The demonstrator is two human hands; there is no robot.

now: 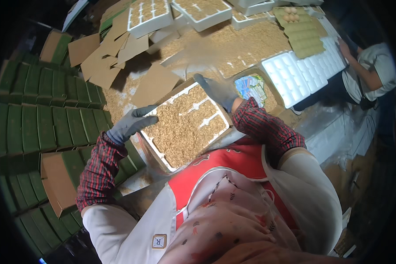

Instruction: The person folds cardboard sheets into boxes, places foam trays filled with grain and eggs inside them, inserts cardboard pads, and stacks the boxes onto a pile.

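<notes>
A white foam tray (184, 127) lies tilted before my waist, filled nearly to its rim with straw-coloured husks. Parts of its white dividers show through the husks. My left hand (128, 122), in a grey glove, grips the tray's left corner, thumb and fingers apart over the rim. Along the far right edge lies my right hand (216, 92), also gloved, its fingers stretched out against the tray and its thumb hidden. Brown cardboard shows along the tray's far and right edges; whether the tray sits inside a box I cannot tell.
Green cartons (49, 128) are stacked at left, near loose cardboard sheets (105, 66). Husk-filled foam trays (201, 13) stand at the back. At right are a cardboard box with printed cards (250, 87), white foam moulds (285, 79), an egg tray (302, 36) with eggs, and another person (366, 69).
</notes>
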